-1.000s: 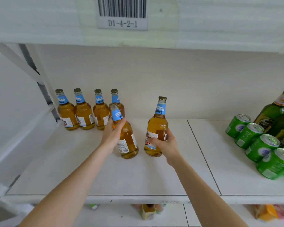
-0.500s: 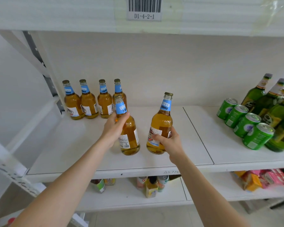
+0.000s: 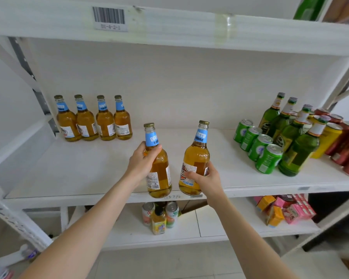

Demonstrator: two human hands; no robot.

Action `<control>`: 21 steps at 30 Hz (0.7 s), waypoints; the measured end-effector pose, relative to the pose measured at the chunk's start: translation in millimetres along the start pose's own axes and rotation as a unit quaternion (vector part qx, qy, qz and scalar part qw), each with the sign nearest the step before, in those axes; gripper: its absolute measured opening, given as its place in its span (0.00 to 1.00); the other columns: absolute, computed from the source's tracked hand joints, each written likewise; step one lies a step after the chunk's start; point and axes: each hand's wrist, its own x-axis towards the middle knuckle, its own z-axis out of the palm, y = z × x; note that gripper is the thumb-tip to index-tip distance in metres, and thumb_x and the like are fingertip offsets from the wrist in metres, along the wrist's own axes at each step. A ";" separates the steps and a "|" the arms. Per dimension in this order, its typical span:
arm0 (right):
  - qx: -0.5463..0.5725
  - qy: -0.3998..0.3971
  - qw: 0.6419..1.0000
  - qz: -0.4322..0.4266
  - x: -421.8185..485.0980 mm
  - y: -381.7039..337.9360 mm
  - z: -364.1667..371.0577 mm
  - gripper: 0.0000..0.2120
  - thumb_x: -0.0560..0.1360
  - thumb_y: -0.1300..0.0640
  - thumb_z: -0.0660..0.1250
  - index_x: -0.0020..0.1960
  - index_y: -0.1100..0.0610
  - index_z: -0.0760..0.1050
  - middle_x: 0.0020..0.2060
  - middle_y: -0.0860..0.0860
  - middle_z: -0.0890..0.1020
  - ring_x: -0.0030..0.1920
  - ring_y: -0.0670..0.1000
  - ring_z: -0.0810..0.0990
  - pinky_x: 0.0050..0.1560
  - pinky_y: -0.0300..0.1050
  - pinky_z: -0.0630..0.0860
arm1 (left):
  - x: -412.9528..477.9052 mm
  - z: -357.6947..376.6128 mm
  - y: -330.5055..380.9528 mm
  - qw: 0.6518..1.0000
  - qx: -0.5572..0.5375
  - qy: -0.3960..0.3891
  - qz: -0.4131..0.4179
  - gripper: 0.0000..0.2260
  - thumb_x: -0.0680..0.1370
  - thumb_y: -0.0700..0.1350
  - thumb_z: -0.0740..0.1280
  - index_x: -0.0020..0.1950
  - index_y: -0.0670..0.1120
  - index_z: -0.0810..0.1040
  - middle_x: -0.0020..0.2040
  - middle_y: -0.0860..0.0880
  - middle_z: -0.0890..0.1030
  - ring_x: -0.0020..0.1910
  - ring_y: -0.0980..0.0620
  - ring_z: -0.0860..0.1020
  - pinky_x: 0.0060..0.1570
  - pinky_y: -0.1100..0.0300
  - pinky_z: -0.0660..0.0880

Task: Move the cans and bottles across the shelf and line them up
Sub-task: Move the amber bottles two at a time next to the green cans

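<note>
Each hand, left hand (image 3: 142, 165) and right hand (image 3: 207, 179), grips an amber bottle at frame centre; best set them upright beside the upper-left row (image 3: 93, 119).

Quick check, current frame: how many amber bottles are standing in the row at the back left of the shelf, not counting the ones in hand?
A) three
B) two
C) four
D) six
C: four amber bottles stand side by side at the back left, while the left hand and right hand each hold one more.
</note>
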 end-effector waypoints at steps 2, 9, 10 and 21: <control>0.001 0.002 1.000 0.003 -5.4 0.4 -22.4 0.25 0.68 0.58 0.78 0.60 0.49 0.71 0.50 0.45 0.80 0.49 0.48 0.81 0.42 0.40 0.78 | -12.3 21.4 3.3 1.000 0.001 0.000 0.002 0.17 0.78 0.61 0.64 0.65 0.58 0.69 0.59 0.51 0.78 0.60 0.49 0.77 0.61 0.48 0.74; 0.002 0.004 1.000 0.007 -14.8 5.2 -96.9 0.25 0.68 0.58 0.78 0.60 0.49 0.71 0.50 0.46 0.81 0.50 0.48 0.81 0.40 0.39 0.77 | -39.7 90.7 16.9 1.000 0.017 -0.020 0.014 0.16 0.79 0.61 0.63 0.64 0.58 0.67 0.58 0.52 0.77 0.57 0.50 0.77 0.58 0.50 0.75; 0.003 0.006 1.000 0.008 -12.8 6.5 -105.7 0.24 0.67 0.58 0.78 0.59 0.49 0.71 0.50 0.46 0.81 0.50 0.49 0.81 0.40 0.39 0.77 | -39.9 99.5 19.1 0.999 0.017 -0.024 0.017 0.16 0.79 0.60 0.63 0.64 0.58 0.67 0.57 0.52 0.77 0.57 0.50 0.77 0.56 0.51 0.75; 0.021 0.027 0.999 0.012 57.6 10.1 -165.7 0.28 0.65 0.59 0.79 0.61 0.49 0.72 0.50 0.46 0.81 0.49 0.45 0.80 0.41 0.39 0.75 | 23.3 173.9 39.0 0.998 0.026 -0.042 0.043 0.12 0.77 0.60 0.66 0.58 0.58 0.73 0.54 0.52 0.81 0.55 0.50 0.80 0.58 0.49 0.76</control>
